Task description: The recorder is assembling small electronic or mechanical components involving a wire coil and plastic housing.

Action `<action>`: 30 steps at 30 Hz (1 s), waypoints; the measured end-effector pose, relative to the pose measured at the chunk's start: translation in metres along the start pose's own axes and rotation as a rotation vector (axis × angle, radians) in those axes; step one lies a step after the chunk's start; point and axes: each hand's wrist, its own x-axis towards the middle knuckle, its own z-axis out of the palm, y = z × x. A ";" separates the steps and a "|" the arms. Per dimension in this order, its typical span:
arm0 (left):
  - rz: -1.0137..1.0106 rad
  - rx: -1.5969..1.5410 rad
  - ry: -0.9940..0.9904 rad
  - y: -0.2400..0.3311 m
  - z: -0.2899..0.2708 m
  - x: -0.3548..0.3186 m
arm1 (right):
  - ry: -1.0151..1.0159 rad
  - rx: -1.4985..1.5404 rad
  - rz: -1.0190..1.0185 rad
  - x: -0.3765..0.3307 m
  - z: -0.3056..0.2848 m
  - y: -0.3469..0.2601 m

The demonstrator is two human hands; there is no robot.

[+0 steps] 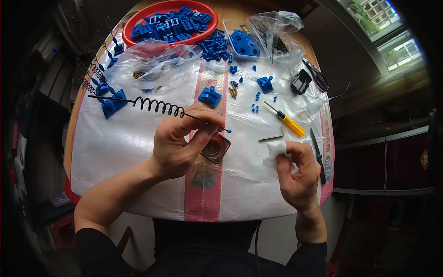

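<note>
The left hand (175,147) is closed to a pinch, thumb against index finger, and grips a black spring wire (164,106) near one end. The wire's coil runs out toward that hand's 10 o'clock, while a small blue tip (229,131) juts past the fingers toward 4 o'clock. The right hand (302,177) is half curled, pinching a wad of white tissue (276,150) at its own 10 to 11 o'clock.

Just beside the left fingertips, at 3 o'clock, sits a brown square tin (218,150) with a dark, round inside. Near the right hand, an L-shaped metal key (271,137) lies at 11 o'clock, a yellow-handled screwdriver (291,124) at 12, and a black-handled knife (321,171) at 2.

Farther out from the left hand, a blue bracket (210,96) stands at 1 o'clock, blue bases with springs (114,105) at 10, and a red basin (215,21) of blue parts at 12.
</note>
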 end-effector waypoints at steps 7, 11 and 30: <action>-0.055 -0.033 0.024 0.002 0.000 -0.001 | 0.058 -0.013 -0.323 0.042 0.037 -0.020; -0.069 -0.025 0.117 0.008 0.004 0.001 | 0.013 -0.153 -0.404 0.045 0.048 -0.019; -0.048 -0.011 0.054 0.003 -0.002 -0.001 | 0.028 -0.205 -0.369 0.052 0.037 -0.017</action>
